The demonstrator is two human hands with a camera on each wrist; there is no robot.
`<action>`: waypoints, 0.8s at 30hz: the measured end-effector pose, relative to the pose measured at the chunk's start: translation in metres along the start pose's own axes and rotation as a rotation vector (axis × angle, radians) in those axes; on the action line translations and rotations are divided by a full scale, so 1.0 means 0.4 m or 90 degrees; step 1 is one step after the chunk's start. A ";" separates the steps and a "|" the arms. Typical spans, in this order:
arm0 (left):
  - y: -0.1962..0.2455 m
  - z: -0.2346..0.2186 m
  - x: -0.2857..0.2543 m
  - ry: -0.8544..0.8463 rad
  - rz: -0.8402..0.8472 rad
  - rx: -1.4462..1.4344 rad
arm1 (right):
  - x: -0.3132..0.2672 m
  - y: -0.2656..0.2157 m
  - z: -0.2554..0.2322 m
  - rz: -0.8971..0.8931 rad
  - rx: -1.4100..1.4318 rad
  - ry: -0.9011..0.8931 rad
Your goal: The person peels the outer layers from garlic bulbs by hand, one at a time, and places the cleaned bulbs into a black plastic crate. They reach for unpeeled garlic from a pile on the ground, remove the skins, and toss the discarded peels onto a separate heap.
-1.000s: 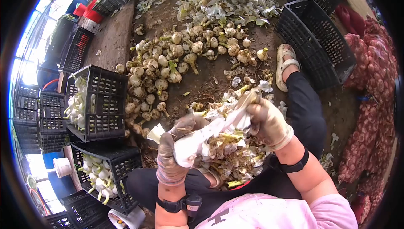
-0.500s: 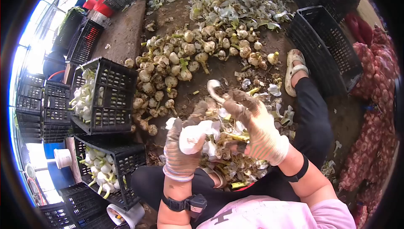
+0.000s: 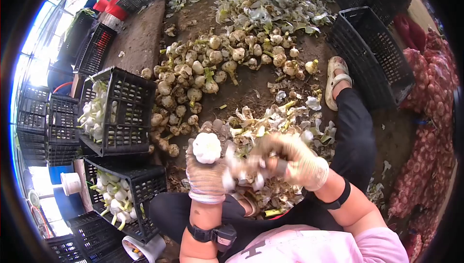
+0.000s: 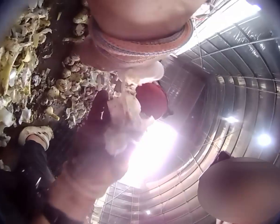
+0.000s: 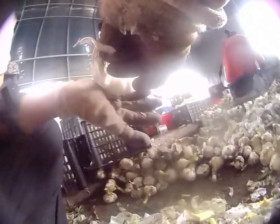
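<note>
My gloved left hand (image 3: 208, 173) holds a clean white garlic bulb (image 3: 207, 148), its round underside turned up toward the head camera. My gloved right hand (image 3: 290, 159), blurred by motion, is just to its right with curled fingers. In the left wrist view, loose garlic skin (image 4: 126, 105) stretches between the bulb and the fingers of the right hand. Blurred white scraps show between both hands in the head view. A small dark piece (image 3: 277, 166) lies against the right hand; its kind is hidden by blur. Below are peeled skins and stalks (image 3: 275, 195).
Unpeeled garlic bulbs (image 3: 193, 77) lie heaped ahead, with a skin pile (image 3: 270, 4) behind. Crates of cleaned garlic stand left: an upper crate (image 3: 128, 110) and a lower crate (image 3: 145, 190). At right are a black crate (image 3: 369, 55) and red net sacks (image 3: 420, 166).
The left hand has turned the garlic bulb so its underside faces up. The right hand pulled away with outer skin, reached forward with a curved pale stalk, then came back beside the bulb without that stalk.
</note>
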State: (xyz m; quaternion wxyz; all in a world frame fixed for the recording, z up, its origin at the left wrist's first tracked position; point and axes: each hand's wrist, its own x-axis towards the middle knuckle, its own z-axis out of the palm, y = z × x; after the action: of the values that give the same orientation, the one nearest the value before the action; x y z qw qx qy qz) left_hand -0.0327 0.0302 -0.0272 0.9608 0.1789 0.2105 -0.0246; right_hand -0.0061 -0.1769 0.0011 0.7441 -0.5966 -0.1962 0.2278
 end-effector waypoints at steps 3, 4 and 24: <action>-0.017 -0.011 0.002 -0.008 -0.014 -0.008 | 0.031 0.033 -0.012 -0.050 -0.341 0.106; -0.028 0.021 -0.010 -0.018 -0.061 -0.135 | 0.034 0.047 -0.010 -0.083 -0.397 0.108; 0.332 -0.382 0.153 0.490 0.229 0.556 | 0.030 0.069 0.012 0.041 -0.561 -0.218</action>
State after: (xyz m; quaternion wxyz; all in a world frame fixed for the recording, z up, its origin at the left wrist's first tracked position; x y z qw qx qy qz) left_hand -0.0214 0.2100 -0.1377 0.6429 0.5851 0.4794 0.1205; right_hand -0.0021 -0.1610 -0.0246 0.3696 -0.8152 -0.3755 0.2405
